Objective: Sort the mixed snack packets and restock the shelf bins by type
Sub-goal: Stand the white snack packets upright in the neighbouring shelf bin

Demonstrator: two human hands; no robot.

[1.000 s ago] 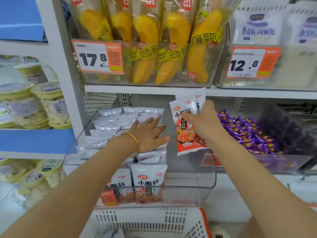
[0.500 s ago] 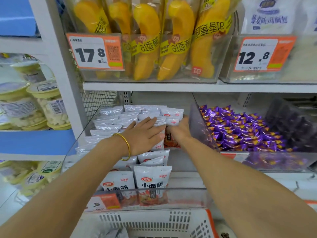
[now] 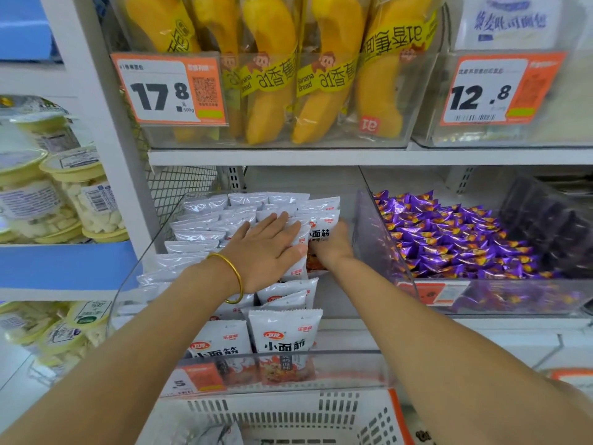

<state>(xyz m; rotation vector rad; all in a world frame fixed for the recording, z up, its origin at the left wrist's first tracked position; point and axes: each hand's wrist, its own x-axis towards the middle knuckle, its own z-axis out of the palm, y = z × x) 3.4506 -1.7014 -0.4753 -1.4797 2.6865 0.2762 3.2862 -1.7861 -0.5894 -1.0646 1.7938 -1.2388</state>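
In the clear, hard-walled plastic bin [image 3: 346, 370], glossy white foil packets [image 3: 285, 335] stand in crinkled rows. The left hand [image 3: 266, 248] lies flat on them, fingers straight. The right hand [image 3: 333, 244] digs in at the far right, its fingers buried, so I cannot tell its grip.

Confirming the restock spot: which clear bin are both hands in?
The lower-left clear bin, the one with white packets; left hand lies flat on them, right hand reaches in beside. Its neighbour holds purple candies.
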